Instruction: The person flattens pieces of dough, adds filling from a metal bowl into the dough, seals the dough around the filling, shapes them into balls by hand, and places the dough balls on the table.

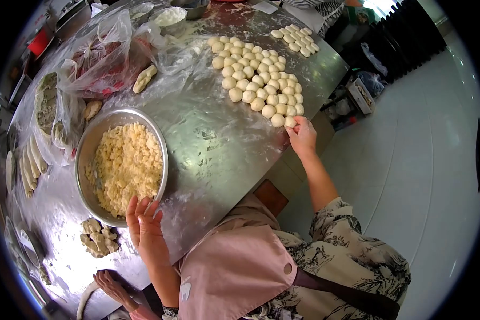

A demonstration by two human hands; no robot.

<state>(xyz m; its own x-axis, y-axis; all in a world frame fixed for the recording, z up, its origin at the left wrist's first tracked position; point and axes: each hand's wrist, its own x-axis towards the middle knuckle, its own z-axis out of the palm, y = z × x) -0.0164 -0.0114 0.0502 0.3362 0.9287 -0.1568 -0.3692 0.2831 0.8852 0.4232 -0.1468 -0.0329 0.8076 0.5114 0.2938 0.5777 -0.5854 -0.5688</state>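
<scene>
My right hand is at the table's near right edge, its fingertips closed on a pale dough ball at the lower corner of a large cluster of dough balls. My left hand is open, palm up with fingers slightly curled, at the near rim of a steel bowl. Nothing lies in that palm. Crumbly yellow filling takes up much of the bowl.
Several flattened dough pieces lie at the far right. Plastic bags, dough strips and greenish dough lumps are on the left. A co-worker's hand touches a dough rope at the bottom left.
</scene>
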